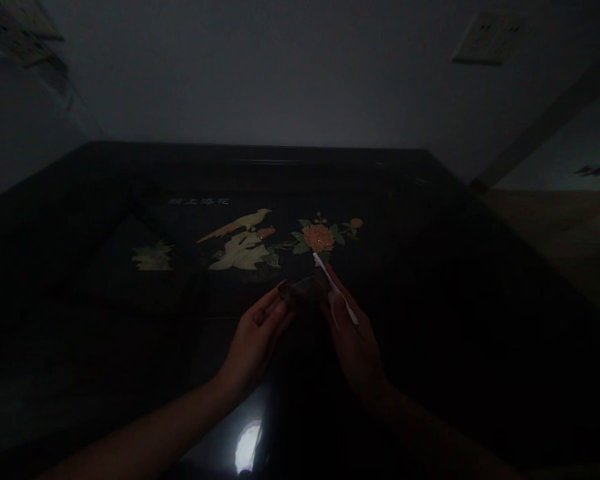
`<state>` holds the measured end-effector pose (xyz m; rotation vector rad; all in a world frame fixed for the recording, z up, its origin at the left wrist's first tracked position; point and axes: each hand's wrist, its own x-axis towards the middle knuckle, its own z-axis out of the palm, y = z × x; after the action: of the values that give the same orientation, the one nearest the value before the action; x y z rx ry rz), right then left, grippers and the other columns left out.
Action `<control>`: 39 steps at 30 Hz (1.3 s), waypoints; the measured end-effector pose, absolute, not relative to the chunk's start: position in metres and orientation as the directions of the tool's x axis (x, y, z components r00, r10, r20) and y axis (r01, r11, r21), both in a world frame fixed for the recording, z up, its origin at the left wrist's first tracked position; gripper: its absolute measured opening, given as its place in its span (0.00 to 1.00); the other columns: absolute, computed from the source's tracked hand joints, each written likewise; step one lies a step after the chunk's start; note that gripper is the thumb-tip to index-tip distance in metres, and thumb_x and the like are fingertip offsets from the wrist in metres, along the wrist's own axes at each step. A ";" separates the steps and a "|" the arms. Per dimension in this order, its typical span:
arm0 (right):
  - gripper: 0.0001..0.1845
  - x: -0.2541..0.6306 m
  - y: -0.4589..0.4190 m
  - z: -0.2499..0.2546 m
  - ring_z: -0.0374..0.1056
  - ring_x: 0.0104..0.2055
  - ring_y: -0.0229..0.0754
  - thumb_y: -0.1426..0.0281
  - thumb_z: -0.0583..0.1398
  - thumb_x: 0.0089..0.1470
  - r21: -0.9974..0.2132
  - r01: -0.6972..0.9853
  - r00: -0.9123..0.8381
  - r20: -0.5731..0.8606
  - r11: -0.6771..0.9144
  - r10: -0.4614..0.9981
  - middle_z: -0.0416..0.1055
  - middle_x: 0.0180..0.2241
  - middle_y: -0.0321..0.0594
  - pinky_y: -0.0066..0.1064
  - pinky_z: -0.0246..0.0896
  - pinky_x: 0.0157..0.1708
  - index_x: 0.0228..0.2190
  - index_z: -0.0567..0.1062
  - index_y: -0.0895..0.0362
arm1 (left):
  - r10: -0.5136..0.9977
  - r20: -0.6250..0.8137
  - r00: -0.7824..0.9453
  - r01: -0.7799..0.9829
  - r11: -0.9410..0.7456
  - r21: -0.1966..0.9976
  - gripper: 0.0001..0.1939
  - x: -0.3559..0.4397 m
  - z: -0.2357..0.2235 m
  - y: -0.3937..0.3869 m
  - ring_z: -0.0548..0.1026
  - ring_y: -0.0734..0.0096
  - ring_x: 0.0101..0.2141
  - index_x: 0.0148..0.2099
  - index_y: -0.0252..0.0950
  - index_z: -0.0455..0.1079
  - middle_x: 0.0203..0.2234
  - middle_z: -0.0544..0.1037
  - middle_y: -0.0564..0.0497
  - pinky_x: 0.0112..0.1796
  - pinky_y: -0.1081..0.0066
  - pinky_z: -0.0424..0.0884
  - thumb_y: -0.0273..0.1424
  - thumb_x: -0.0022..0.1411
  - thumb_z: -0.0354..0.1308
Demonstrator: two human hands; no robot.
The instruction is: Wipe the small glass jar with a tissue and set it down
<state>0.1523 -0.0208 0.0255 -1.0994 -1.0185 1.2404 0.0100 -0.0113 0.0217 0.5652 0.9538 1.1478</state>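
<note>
The scene is very dim. A small dark object with a faint sheen spans the space between my two hands, above the black tabletop; its kind is lost in the gloom. My left hand pinches its left end between thumb and fingers. At its right end is my right hand, with fingers closed. A thin white folded piece, like tissue or paper, is held in the right hand under the thumb and sticks out past the fingertips. The right fingers are partly hidden by the white piece and by shadow.
The glossy black table carries an inlaid picture of a bird on a rock and an orange flower. A pale wall rises behind it, with a socket plate at upper right and more sockets at upper left.
</note>
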 end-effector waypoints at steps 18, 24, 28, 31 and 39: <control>0.21 0.165 -0.020 0.049 0.56 0.63 0.43 0.63 0.49 0.65 -0.968 0.094 -0.029 0.229 0.231 0.973 0.62 0.60 0.35 0.45 0.49 0.63 0.57 0.66 0.46 | 0.878 -0.287 0.383 -0.666 0.478 0.572 0.28 0.003 0.011 0.001 0.61 0.59 0.60 0.51 0.41 0.72 0.54 0.73 0.48 0.60 0.57 0.56 0.52 0.54 0.58; 0.21 0.165 -0.016 0.047 0.58 0.62 0.45 0.60 0.51 0.63 -0.993 0.040 0.012 0.111 0.110 0.994 0.65 0.58 0.39 0.45 0.48 0.64 0.54 0.70 0.51 | 0.887 -0.282 0.366 -0.686 0.462 0.563 0.28 0.002 0.012 0.001 0.67 0.60 0.56 0.46 0.36 0.74 0.51 0.75 0.47 0.59 0.65 0.58 0.46 0.46 0.68; 0.20 0.164 -0.017 0.044 0.58 0.62 0.45 0.61 0.52 0.63 -0.994 0.019 -0.053 0.103 0.104 0.993 0.65 0.58 0.37 0.46 0.47 0.64 0.54 0.69 0.50 | 0.905 -0.217 0.366 -0.658 0.417 0.627 0.23 0.003 0.014 -0.001 0.69 0.60 0.54 0.45 0.34 0.74 0.48 0.77 0.45 0.58 0.63 0.59 0.41 0.49 0.68; 0.20 0.163 -0.017 0.045 0.58 0.62 0.45 0.62 0.53 0.62 -0.991 0.034 -0.044 0.125 0.126 0.991 0.65 0.58 0.36 0.45 0.49 0.63 0.54 0.69 0.49 | 0.912 -0.219 0.347 -0.626 0.399 0.670 0.26 0.005 0.020 -0.002 0.68 0.56 0.55 0.47 0.34 0.74 0.47 0.77 0.44 0.59 0.58 0.59 0.41 0.47 0.70; 0.23 0.168 -0.016 0.040 0.56 0.63 0.43 0.72 0.50 0.63 -0.896 0.225 -0.131 0.362 0.383 0.923 0.61 0.61 0.32 0.44 0.51 0.63 0.58 0.63 0.44 | 0.927 -0.235 0.294 -0.540 0.364 0.759 0.29 0.006 0.022 -0.003 0.69 0.52 0.54 0.45 0.34 0.75 0.43 0.79 0.42 0.58 0.57 0.58 0.45 0.43 0.70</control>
<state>0.1677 -0.0155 0.0399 -1.0440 -1.6102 0.8469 0.0064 -0.0035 0.0217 0.6198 0.7424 1.0640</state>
